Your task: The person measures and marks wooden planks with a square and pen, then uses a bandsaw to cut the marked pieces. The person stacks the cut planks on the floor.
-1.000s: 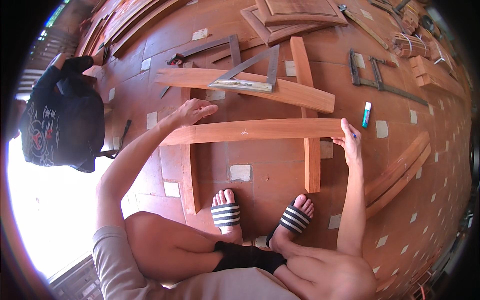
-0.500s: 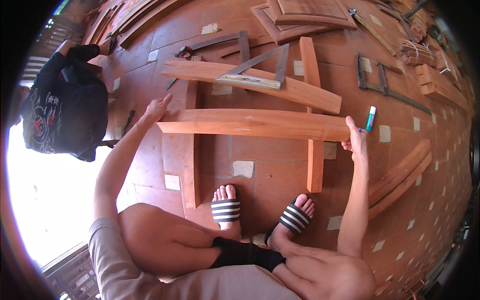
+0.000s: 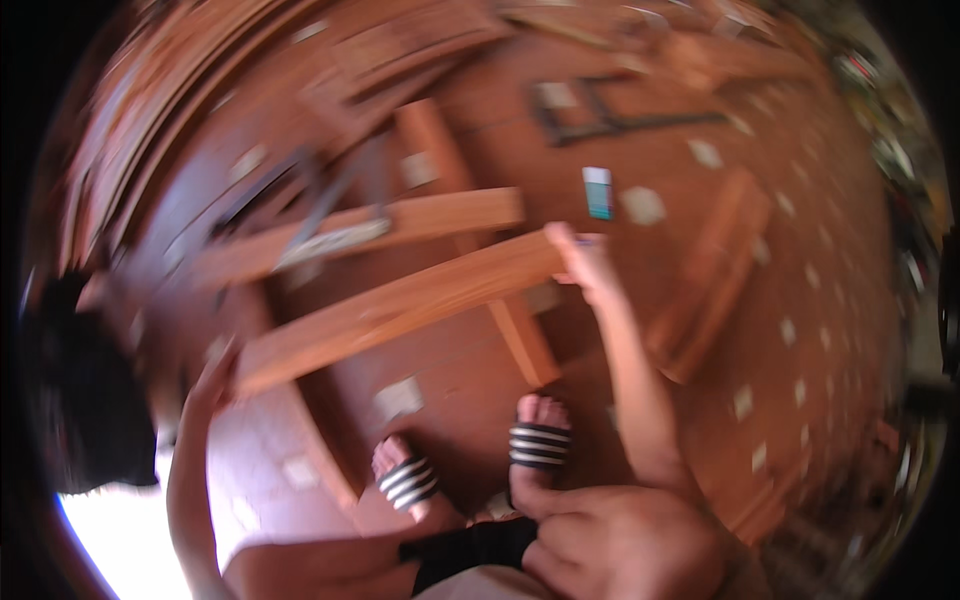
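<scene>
A reddish wooden board (image 3: 400,305) spans between my two hands, slanting up to the right. My left hand (image 3: 212,378), blurred, grips its left end. My right hand (image 3: 588,268) is closed around the right end, thumb on top; a small blue bit shows beside it, too smeared to name. Under the held board are two wooden rails on the floor, a left rail (image 3: 318,440) and a right rail (image 3: 525,340). Just beyond lies another board (image 3: 450,212) with a metal set square (image 3: 335,240) resting on it. A white and teal tube (image 3: 597,193) is near my right hand.
A dark clamp (image 3: 600,125) lies at the far right, with wooden pieces (image 3: 715,275) nearer. Panels (image 3: 400,50) and long planks (image 3: 150,110) lie at the back. A person in dark clothing (image 3: 85,390) is at the left. My sandalled feet (image 3: 540,445) are close below the board.
The whole view has swung and blurred, the scene shifting left and tilting. Both hands still hold the board, which now slants in the picture where it was nearly level.
</scene>
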Available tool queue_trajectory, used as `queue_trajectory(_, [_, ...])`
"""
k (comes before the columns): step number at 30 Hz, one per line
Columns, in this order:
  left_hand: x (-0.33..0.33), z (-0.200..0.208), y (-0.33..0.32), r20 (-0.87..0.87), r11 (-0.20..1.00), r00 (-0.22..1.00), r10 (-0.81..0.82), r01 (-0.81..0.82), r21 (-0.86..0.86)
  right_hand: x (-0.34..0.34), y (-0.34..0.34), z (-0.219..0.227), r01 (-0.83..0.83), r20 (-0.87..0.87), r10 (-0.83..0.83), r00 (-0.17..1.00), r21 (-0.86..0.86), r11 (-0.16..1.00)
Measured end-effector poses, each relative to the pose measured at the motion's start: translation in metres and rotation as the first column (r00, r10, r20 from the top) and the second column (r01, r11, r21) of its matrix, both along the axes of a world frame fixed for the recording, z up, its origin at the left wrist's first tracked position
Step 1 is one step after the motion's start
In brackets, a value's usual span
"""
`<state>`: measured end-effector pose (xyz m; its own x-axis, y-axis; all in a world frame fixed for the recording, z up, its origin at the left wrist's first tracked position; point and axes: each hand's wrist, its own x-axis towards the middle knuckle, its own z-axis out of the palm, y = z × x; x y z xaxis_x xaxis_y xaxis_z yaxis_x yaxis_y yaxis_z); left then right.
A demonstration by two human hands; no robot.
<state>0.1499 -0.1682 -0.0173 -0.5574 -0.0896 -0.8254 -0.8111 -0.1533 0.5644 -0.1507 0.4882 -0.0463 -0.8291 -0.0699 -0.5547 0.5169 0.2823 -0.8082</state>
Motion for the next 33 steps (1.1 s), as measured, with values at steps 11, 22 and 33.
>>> queue_trajectory(11, [-0.058,0.070,0.121,-0.216,0.961,0.936,-0.277,0.270,-0.061,-0.032,0.124,-0.053,0.178,-0.305,0.074,0.949,0.717,0.674])
queue_trajectory(22, [-0.124,0.076,0.337,-0.193,0.919,0.934,-0.299,0.337,0.206,0.113,-0.060,0.132,-0.373,-0.595,0.793,0.131,0.712,0.595])
queue_trajectory(33, [-0.189,0.083,0.291,-0.444,0.584,0.517,-0.731,0.140,-0.799,0.039,0.126,0.074,-0.468,-0.333,0.933,0.133,0.809,0.355])
